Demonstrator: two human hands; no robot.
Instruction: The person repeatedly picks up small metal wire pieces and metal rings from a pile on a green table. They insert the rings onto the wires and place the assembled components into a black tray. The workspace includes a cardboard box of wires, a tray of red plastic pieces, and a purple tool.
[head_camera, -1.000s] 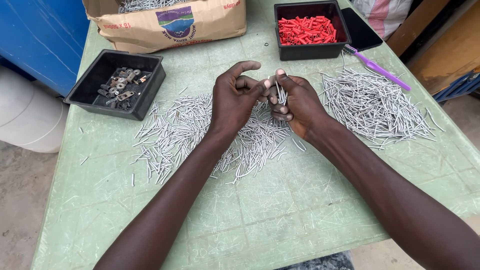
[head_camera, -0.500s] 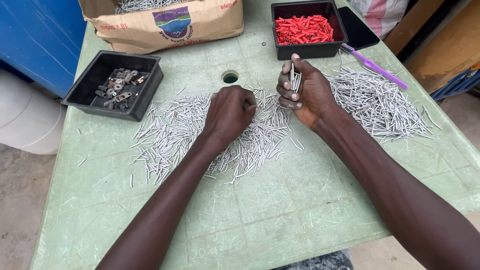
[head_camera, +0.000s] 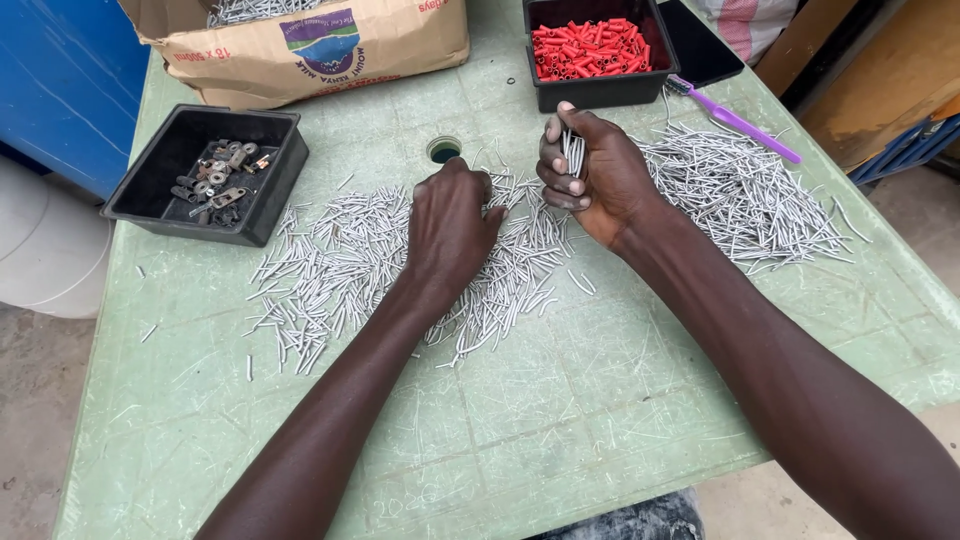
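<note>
I see my left hand (head_camera: 450, 225) at frame centre, its grip curled down onto the spread of loose nails (head_camera: 350, 265) on the green tabletop (head_camera: 560, 400). Just right of it, my right hand (head_camera: 590, 175) is closed on an upright nail bundle (head_camera: 574, 152). Farther back, at upper centre-right, sits a black tray of red pieces (head_camera: 590, 50).

Even, soft daylight; shadows faint and short beneath the scattered silver metal pins (head_camera: 330, 265) on the pale green plastic table (head_camera: 560, 400). Focus sharp throughout; slight wide-angle stretching at the edges; no glare.
</note>
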